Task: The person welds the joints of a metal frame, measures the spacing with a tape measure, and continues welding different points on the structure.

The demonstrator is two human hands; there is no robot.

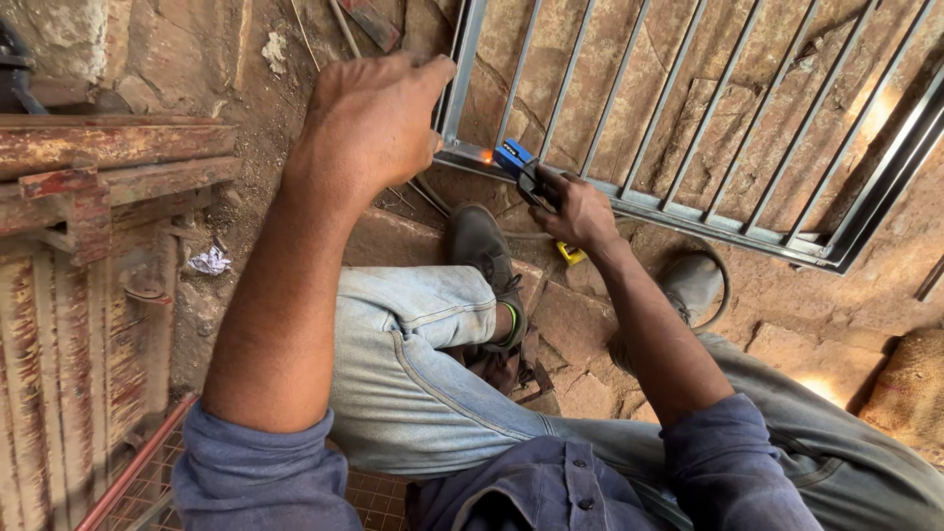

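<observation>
blue shirt, rolled slvs, jeans, grey shoes

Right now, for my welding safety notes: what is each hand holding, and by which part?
Right hand grips the blue electrode holder by its black handle. Left hand holds nothing, raised above the metal grille.

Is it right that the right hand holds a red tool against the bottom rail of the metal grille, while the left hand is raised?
Not quite: in the head view the tool is blue, not red. The right hand holds it at the grille; the left hand is raised.
</observation>
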